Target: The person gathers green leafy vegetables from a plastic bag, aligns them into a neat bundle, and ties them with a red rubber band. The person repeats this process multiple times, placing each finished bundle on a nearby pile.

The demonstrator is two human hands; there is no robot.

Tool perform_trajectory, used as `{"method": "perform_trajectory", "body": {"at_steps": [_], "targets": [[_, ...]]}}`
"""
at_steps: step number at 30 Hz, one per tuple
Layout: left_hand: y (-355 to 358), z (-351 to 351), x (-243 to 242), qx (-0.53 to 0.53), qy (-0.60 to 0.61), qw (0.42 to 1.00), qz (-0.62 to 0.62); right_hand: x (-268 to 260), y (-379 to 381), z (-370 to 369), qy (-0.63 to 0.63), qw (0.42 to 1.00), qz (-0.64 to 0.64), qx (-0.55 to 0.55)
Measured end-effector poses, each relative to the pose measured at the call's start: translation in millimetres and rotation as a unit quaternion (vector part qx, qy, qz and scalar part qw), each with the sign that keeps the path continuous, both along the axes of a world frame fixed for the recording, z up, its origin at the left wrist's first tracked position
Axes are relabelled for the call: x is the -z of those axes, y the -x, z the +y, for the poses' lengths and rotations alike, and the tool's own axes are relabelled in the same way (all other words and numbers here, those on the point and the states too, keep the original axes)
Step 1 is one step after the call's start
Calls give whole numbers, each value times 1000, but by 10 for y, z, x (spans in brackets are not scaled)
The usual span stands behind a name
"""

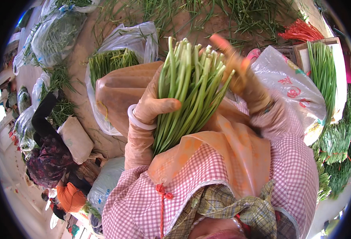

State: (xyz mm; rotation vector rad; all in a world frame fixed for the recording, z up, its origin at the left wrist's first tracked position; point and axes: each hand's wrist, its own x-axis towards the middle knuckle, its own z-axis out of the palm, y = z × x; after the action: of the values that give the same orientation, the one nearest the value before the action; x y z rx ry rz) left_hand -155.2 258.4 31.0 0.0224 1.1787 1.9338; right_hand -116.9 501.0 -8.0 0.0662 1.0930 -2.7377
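Note:
A thick bunch of long green stalks (190,98), cut ends up, stands tilted before my chest. My left hand (159,101) grips it from the left side, thumb across the front; a pale bangle circles that wrist. Blurred by motion, my right hand (241,71) is raised just right of the cut ends, with coloured covers on some fingertips. Whether it touches the stalks or holds anything cannot be told. Beneath the bunch, a translucent orange apron (241,149) covers my lap.
Loose green stalks (250,18) litter the floor ahead. An open plastic bag (130,38) of greens lies left of my knee. At right are a white sack (289,86), red ties (302,31), a box (340,77) with stalks and tied bundles (335,143). Another person (48,158) sits at left.

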Motion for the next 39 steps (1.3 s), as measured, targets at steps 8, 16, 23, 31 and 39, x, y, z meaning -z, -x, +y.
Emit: {"method": "perform_trajectory", "body": {"at_steps": [8,16,23,31,39], "targets": [[297,47,-387,164,131,977,43,-230,40,-626,3,986,-105,132],[488,187,-214,73,175,982,-13,-139,102,-737,29,970,-159,181],[468,72,-36,-47,126,982,-132,-54,71,-602,55,976,-155,141],[449,67,-108,-51,91,988,-112,-83,182,-646,14,976,-175,132],[266,30,-110,-91,17,987,-129,-83,310,-247,-358,924,82,108]]}}
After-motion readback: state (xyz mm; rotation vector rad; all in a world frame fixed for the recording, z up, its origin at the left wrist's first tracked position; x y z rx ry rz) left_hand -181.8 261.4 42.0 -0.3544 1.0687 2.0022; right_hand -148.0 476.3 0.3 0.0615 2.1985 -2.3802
